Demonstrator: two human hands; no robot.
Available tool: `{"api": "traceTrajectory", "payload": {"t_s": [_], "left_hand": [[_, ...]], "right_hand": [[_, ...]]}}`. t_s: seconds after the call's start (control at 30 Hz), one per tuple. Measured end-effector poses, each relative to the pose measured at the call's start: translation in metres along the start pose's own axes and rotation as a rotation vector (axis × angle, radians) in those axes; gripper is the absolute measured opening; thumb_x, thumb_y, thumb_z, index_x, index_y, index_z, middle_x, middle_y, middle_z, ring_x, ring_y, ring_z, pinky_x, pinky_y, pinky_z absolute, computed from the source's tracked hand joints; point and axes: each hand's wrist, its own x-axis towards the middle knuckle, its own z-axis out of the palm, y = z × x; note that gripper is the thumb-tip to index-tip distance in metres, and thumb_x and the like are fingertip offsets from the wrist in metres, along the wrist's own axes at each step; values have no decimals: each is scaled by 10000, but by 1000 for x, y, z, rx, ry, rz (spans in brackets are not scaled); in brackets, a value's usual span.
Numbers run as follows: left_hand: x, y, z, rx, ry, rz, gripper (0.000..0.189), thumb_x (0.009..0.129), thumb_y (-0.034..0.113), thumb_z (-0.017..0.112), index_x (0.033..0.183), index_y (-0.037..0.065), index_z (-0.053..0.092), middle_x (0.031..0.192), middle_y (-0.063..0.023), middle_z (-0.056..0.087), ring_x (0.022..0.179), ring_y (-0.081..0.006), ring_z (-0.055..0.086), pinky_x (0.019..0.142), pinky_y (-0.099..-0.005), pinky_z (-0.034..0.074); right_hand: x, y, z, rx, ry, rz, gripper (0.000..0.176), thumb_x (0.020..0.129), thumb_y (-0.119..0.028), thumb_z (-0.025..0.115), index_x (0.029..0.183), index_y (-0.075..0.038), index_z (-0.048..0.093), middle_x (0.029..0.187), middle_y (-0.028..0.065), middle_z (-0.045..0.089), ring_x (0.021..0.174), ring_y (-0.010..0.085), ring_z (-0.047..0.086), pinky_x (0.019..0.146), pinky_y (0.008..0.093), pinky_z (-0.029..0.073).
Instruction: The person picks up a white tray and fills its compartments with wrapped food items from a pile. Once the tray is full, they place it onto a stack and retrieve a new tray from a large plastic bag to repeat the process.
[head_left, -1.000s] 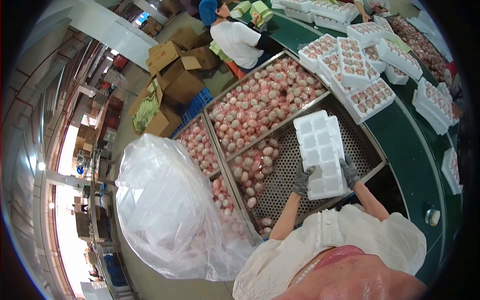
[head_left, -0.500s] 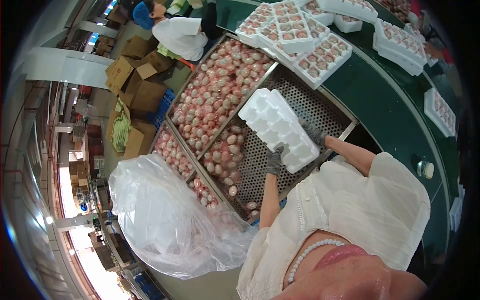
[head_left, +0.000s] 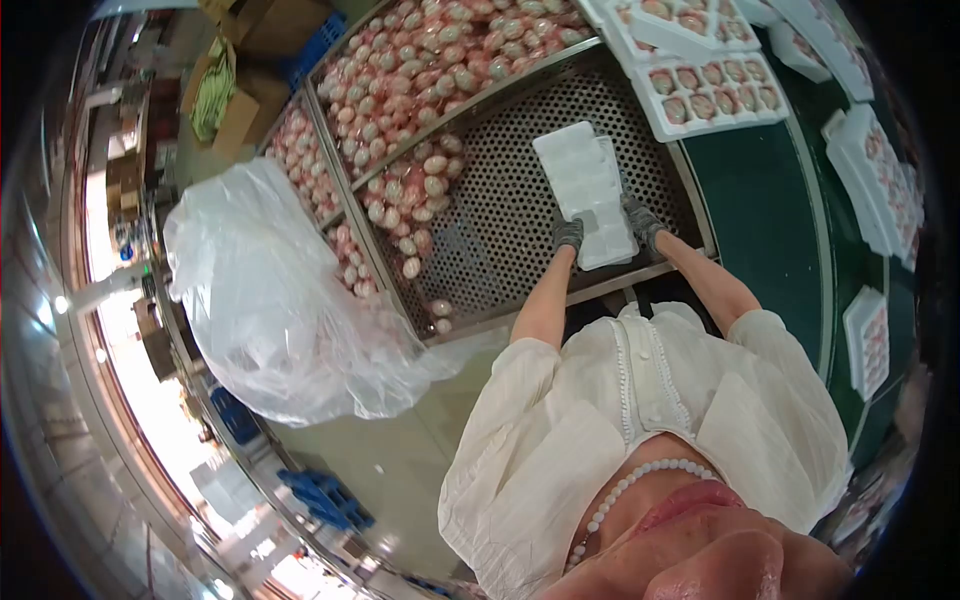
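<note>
White foam trays (head_left: 580,185), which look like two stacked and slightly offset, are held above a perforated metal bin (head_left: 500,150). My left hand (head_left: 567,232), in a grey glove, grips their near left side. On the right edge, my right hand (head_left: 645,222), gloved the same way, holds them too. Its fingers are partly hidden by the trays. Plastic-wrapped egg-like pieces (head_left: 425,180) with pink-red tints lie heaped at the left of the bin, with a few loose ones near its front edge.
More wrapped pieces (head_left: 440,60) fill the far compartment. Filled foam trays (head_left: 720,90) overlap the bin's right rim and the green belt (head_left: 750,220). A large clear plastic bag (head_left: 270,290) bulges at the left. Cardboard boxes (head_left: 250,115) stand beyond it.
The foam trays have come closer to my body and turned more lengthwise, with both hands still on them. My view has shifted, so the co-worker is out of frame.
</note>
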Motion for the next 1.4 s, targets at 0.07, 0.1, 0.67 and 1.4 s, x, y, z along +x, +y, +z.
{"api": "traceTrajectory", "payload": {"t_s": [0.07, 0.1, 0.67, 1.4], "left_hand": [[-12, 7, -2, 201, -78, -25, 504, 734, 302, 432, 1099, -43, 393, 1122, -224, 409, 1019, -306, 414, 855, -349, 337], [-18, 10, -3, 299, -122, -37, 504, 746, 342, 406, 1061, -51, 435, 1122, -233, 407, 1031, -309, 408, 873, -348, 325], [-9, -6, -31, 114, -346, -92, 766, 693, 420, 484, 1249, 17, 145, 1267, -195, 214, 1172, -311, 215, 955, -355, 221], [146, 3, -268, 812, 183, 369, 533, 714, 285, 475, 1184, 82, 329, 1187, -182, 341, 1098, -324, 317, 917, -367, 259]], "right_hand": [[21, 17, 6, -171, -47, 23, 585, 804, -476, 262, 1163, -23, 351, 1171, 153, 387, 1074, 279, 367, 889, 323, 286], [30, 27, 8, -323, -68, 38, 595, 802, -483, 261, 1181, -29, 328, 1183, 150, 375, 1080, 281, 359, 889, 329, 285], [39, 3, 21, -478, 50, -21, 741, 732, -604, 277, 1217, -44, 279, 1231, 171, 311, 1119, 310, 310, 895, 358, 269], [-24, 14, 55, 34, 614, -73, 277, 800, -168, 449, 1042, -34, 474, 988, 77, 529, 854, 182, 489, 749, 279, 384]]}}
